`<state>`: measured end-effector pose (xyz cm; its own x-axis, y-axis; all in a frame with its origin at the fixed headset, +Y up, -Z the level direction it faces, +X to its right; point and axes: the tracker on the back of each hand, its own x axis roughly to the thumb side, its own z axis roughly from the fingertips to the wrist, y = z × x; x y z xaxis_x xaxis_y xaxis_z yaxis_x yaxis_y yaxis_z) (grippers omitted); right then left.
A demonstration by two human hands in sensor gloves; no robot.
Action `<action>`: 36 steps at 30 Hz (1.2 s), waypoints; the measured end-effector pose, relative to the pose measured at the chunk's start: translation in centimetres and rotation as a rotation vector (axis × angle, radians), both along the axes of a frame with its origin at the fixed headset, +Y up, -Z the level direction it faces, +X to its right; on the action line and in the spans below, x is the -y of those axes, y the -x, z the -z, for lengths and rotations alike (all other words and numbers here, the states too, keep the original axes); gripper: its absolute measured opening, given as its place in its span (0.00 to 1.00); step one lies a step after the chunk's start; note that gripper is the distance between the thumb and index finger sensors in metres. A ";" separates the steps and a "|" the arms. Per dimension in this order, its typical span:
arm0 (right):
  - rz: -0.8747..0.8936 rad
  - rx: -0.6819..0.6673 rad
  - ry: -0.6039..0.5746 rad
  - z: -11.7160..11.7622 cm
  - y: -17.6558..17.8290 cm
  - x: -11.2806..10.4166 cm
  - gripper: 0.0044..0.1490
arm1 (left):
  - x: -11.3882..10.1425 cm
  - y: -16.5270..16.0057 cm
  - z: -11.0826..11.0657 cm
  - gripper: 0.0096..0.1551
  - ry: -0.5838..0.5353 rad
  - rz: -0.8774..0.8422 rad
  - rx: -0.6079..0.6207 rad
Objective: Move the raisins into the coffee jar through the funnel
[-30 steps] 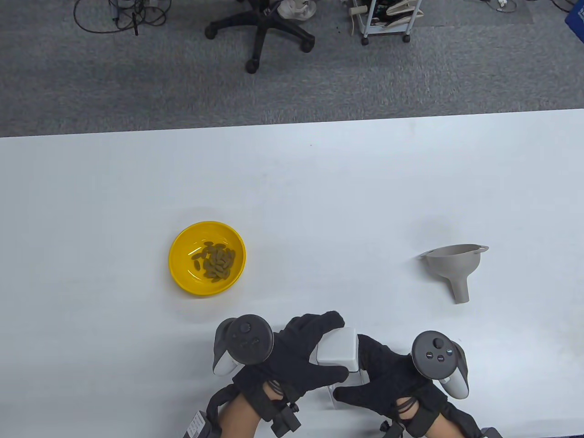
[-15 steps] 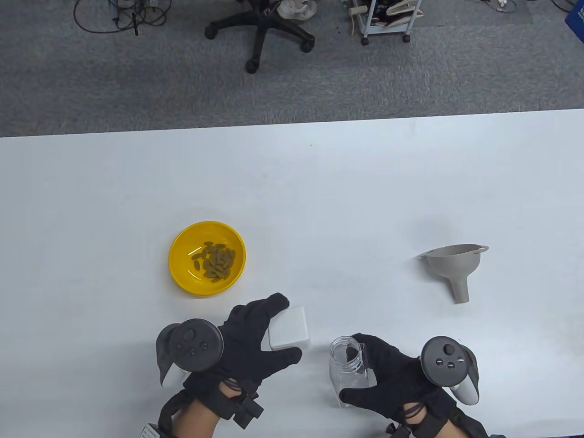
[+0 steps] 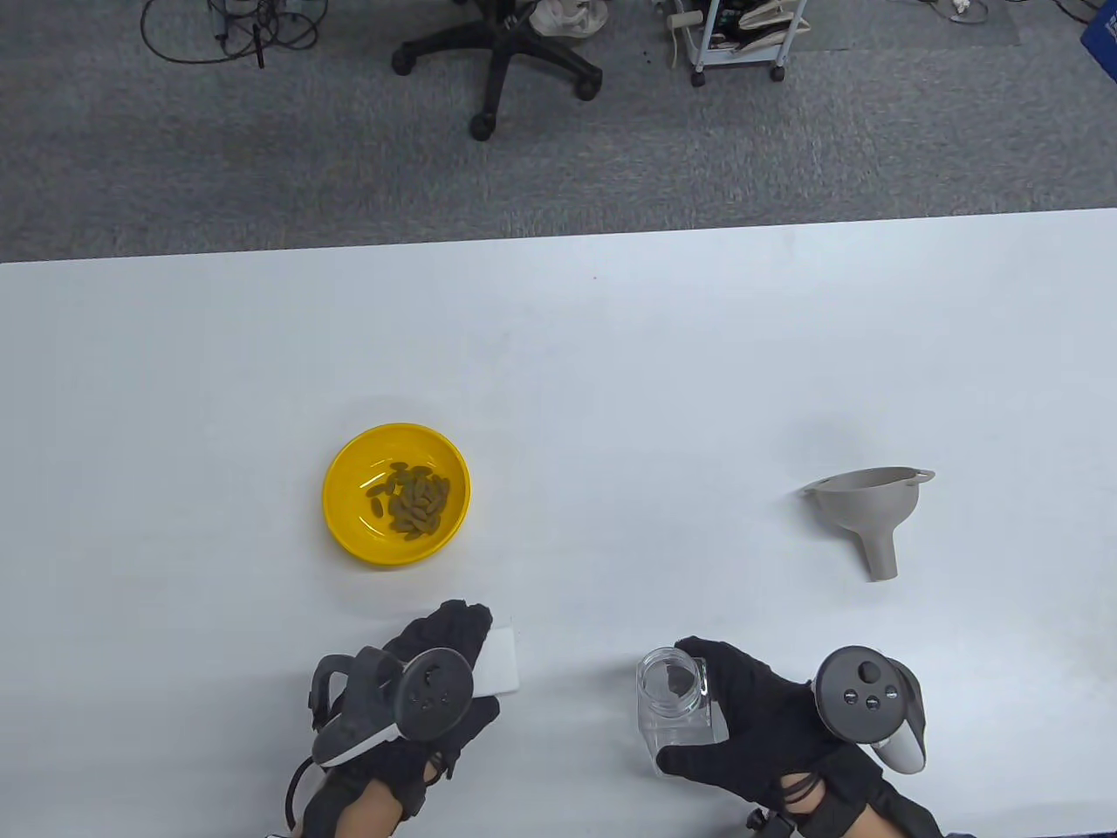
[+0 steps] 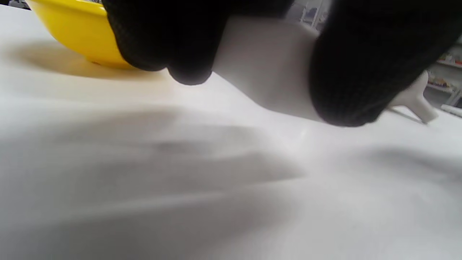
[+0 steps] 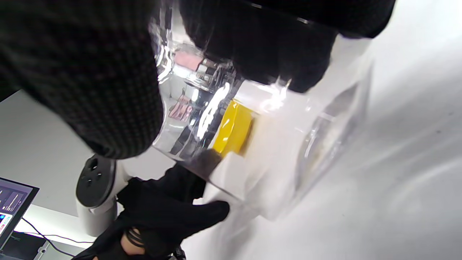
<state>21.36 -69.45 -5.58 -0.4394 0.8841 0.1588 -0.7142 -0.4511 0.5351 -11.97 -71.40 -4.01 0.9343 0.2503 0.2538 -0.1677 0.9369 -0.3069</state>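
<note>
A clear, open coffee jar point(image 3: 674, 701) stands upright near the table's front edge. My right hand point(image 3: 742, 724) grips it around its side; the right wrist view shows the jar point(image 5: 281, 144) between the thumb and fingers. My left hand point(image 3: 441, 672) holds the jar's white square lid point(image 3: 499, 663) low at the table, left of the jar; the lid point(image 4: 267, 72) shows between the fingers in the left wrist view. A yellow bowl point(image 3: 397, 494) holding several raisins point(image 3: 410, 502) sits behind the left hand. A grey funnel point(image 3: 868, 511) lies on its side at the right.
The white table point(image 3: 611, 367) ends at a far edge, with grey carpet, an office chair base point(image 3: 497, 61) and a small cart point(image 3: 737, 39) beyond it. A screen corner point(image 5: 12, 202) shows in the right wrist view.
My left hand took the white lid off the jar, carried it left and lowered it toward the table. My right hand kept its hold on the jar, which now stands open.
</note>
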 end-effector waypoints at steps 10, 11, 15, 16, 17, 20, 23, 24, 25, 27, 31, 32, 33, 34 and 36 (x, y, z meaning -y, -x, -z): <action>0.003 -0.021 0.000 0.0 0.1 0.1 0.62 | 2.1 -2.0 -0.7 0.58 -0.003 0.086 0.055; 0.003 -0.022 -0.001 0.0 0.1 0.2 0.62 | 2.0 -1.9 -0.7 0.59 0.003 0.083 0.055; 0.003 -0.026 -0.006 -0.1 0.1 0.1 0.62 | -0.1 -0.2 -1.2 0.56 -0.061 0.027 0.058; 0.003 -0.026 -0.007 -0.1 0.1 0.1 0.63 | -0.6 0.3 -1.4 0.54 -0.077 0.042 0.075; 0.002 -0.026 -0.008 -0.1 0.1 0.1 0.63 | -1.1 0.9 -1.7 0.53 -0.104 0.075 0.071; -0.001 -0.026 -0.008 0.0 0.1 0.2 0.62 | -2.3 2.8 -2.6 0.50 -0.200 0.185 0.031; -0.011 -0.022 -0.014 0.0 0.1 0.2 0.62 | -2.7 5.2 -3.7 0.47 -0.277 0.289 -0.064; -0.012 -0.022 -0.014 0.0 0.1 0.2 0.62 | -2.8 5.8 -4.0 0.47 -0.299 0.321 -0.106; -0.013 -0.021 -0.016 0.0 0.2 0.2 0.62 | -2.7 6.6 -4.4 0.48 -0.333 0.363 -0.143; -0.017 -0.020 -0.018 0.0 0.2 0.2 0.62 | -2.4 7.7 -4.9 0.47 -0.375 0.420 -0.193; -0.025 -0.016 -0.020 0.0 0.2 0.3 0.62 | -1.3 9.3 -5.3 0.48 -0.379 0.416 -0.252; -0.028 -0.015 -0.018 0.0 0.2 0.3 0.62 | -1.0 9.6 -5.4 0.49 -0.386 0.403 -0.259; -0.029 -0.015 -0.016 0.0 0.2 0.4 0.62 | -0.8 9.6 -5.5 0.49 -0.387 0.397 -0.260; -0.028 -0.011 -0.014 0.1 0.2 0.4 0.62 | -0.5 9.8 -5.5 0.49 -0.393 0.393 -0.260; -0.017 -0.018 -0.014 0.2 0.2 0.5 0.61 | -0.1 9.7 -5.3 0.49 -0.409 0.398 -0.252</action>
